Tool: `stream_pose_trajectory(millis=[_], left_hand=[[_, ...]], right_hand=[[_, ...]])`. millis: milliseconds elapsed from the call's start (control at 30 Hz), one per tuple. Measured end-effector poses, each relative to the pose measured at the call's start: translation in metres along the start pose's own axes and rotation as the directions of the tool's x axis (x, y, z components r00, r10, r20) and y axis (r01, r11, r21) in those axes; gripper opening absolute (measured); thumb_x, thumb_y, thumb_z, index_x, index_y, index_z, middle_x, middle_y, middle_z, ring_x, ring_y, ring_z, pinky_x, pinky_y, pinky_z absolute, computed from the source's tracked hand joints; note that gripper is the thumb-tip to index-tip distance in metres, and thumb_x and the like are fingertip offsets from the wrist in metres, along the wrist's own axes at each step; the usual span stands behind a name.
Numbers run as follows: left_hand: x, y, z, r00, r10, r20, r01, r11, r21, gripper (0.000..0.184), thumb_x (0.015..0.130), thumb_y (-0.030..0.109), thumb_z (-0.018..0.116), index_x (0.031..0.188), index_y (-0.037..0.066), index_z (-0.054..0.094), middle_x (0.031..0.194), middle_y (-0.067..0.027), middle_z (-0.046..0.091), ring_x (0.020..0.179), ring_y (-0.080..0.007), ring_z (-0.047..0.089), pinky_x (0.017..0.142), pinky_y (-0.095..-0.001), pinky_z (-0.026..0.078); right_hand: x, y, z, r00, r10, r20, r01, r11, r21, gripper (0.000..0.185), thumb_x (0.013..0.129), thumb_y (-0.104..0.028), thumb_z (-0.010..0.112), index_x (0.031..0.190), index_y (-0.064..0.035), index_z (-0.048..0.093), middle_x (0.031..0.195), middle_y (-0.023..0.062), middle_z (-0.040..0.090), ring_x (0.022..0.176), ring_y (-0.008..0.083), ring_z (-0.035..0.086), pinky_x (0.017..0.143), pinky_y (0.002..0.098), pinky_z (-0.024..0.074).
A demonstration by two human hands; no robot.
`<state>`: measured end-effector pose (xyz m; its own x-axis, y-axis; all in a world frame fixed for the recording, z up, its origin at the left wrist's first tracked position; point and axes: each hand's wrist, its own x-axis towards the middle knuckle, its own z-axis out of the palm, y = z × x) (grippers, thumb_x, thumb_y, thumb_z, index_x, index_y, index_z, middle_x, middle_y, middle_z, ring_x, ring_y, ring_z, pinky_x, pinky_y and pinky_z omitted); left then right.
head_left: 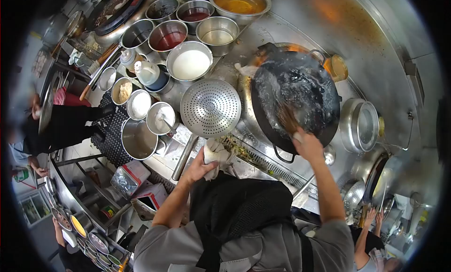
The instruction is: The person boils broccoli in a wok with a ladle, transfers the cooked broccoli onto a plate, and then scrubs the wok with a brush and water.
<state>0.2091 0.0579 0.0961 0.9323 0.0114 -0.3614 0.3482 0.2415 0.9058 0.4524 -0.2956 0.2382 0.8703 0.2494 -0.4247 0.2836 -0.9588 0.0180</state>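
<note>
My right hand (308, 146) is closed around a bamboo wok brush (287, 118), whose bristles reach into the wok. The dark wok (268, 139) sits tilted on the burner, with foamy, bubbling water (300, 77) inside and a loop handle on its near rim. A crumpled whitish cloth (216, 154) is gripped in my left hand (199, 167), near the counter's front edge. Just beyond that hand lies a round perforated strainer (210, 107), its tubular handle pointing towards me and passing beside my left wrist.
Metal bowls of liquids, including a white one (190, 63) and a red one (167, 37), crowd the left. Food scraps lie along the drain grating (253, 157). A lidded pot (359, 124) stands right of the wok. Other people (66, 117) are at left and lower right.
</note>
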Motion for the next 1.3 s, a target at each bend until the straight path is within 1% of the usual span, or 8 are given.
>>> stream_pose_trajectory(millis=[267,400,600,700,733,867,1167,1300], left_hand=[[-0.044,0.026,0.026,0.974,-0.22,-0.056,0.166,0.858,-0.486,0.074,0.083,0.003,0.066,0.152,0.003,0.037,0.133,-0.0127,0.061,0.119,-0.0268,0.062,0.101,-0.0407,0.052],[-0.038,0.026,0.049,0.983,-0.177,-0.044,0.124,0.826,-0.549,0.072,0.081,0.006,0.066,0.148,0.0,0.041,0.133,-0.0185,0.061,0.12,-0.0326,0.064,0.1,-0.0437,0.054],[-0.03,0.052,0.054,0.995,0.007,0.095,0.051,0.805,-0.591,0.071,0.081,0.007,0.065,0.147,-0.002,0.041,0.134,-0.0229,0.059,0.122,-0.0379,0.063,0.097,-0.0473,0.058],[-0.037,0.057,0.048,0.998,-0.046,0.031,0.056,0.84,-0.54,0.07,0.082,0.008,0.067,0.147,-0.001,0.041,0.133,-0.0211,0.06,0.117,-0.0349,0.065,0.096,-0.0471,0.058],[-0.037,0.058,0.046,0.998,-0.055,0.014,0.054,0.86,-0.508,0.071,0.082,0.009,0.069,0.147,0.0,0.042,0.132,-0.02,0.06,0.116,-0.0334,0.066,0.096,-0.0471,0.058],[-0.033,0.059,0.052,0.998,-0.053,-0.038,0.03,0.895,-0.445,0.075,0.083,0.01,0.072,0.15,0.002,0.038,0.133,-0.0164,0.059,0.115,-0.0299,0.065,0.094,-0.0455,0.059],[-0.02,0.06,0.031,0.99,-0.078,-0.121,0.025,0.92,-0.391,0.075,0.091,0.02,0.074,0.153,0.006,0.034,0.134,-0.0132,0.058,0.116,-0.026,0.063,0.088,-0.0417,0.06],[-0.029,0.072,0.031,0.973,-0.073,-0.221,0.001,0.95,-0.313,0.072,0.093,0.018,0.072,0.153,0.005,0.034,0.134,-0.0129,0.059,0.113,-0.024,0.064,0.089,-0.0393,0.059]], right_hand=[[0.137,0.049,-0.033,0.97,-0.008,-0.244,0.084,0.949,0.304,0.052,0.088,-0.038,0.068,0.123,0.0018,0.066,0.11,0.0253,0.072,0.109,0.0427,0.068,0.094,0.055,0.0526],[0.106,-0.041,-0.003,0.998,0.05,-0.022,-0.016,0.64,0.768,0.066,0.092,-0.035,0.07,0.15,-0.0074,0.052,0.081,0.0138,0.072,0.052,0.0187,0.064,0.046,0.0347,0.0505],[0.004,0.044,-0.004,0.888,-0.363,0.281,0.019,0.641,0.768,0.068,0.092,-0.04,0.075,0.148,-0.0085,0.055,0.087,0.0086,0.07,0.055,0.0132,0.059,0.048,0.0294,0.0489],[0.035,0.142,-0.027,0.834,-0.382,0.397,0.143,0.846,0.514,0.058,0.088,-0.035,0.075,0.139,-0.0092,0.063,0.098,0.0113,0.075,0.074,0.0178,0.071,0.057,0.0314,0.0564],[0.031,0.13,-0.082,0.799,-0.062,0.598,-0.176,0.927,0.332,0.05,0.089,-0.032,0.072,0.132,-0.0077,0.068,0.098,0.0134,0.076,0.08,0.0211,0.074,0.063,0.0352,0.0594],[0.094,0.051,-0.028,0.968,-0.215,-0.13,0.22,0.975,0.024,0.029,0.089,-0.027,0.058,0.094,-0.002,0.073,0.096,0.0252,0.074,0.091,0.0397,0.073,0.086,0.052,0.0582],[0.012,0.074,-0.03,0.986,-0.054,0.156,0.082,0.981,-0.178,0.046,0.094,-0.033,0.064,0.132,-0.0091,0.06,0.104,0.0242,0.073,0.098,0.0415,0.072,0.086,0.0517,0.0592],[0.128,0.087,-0.036,0.99,-0.014,-0.137,0.02,0.999,0.047,0.05,0.093,-0.036,0.066,0.135,-0.0097,0.06,0.108,0.0271,0.071,0.104,0.0437,0.07,0.091,0.053,0.0563]])
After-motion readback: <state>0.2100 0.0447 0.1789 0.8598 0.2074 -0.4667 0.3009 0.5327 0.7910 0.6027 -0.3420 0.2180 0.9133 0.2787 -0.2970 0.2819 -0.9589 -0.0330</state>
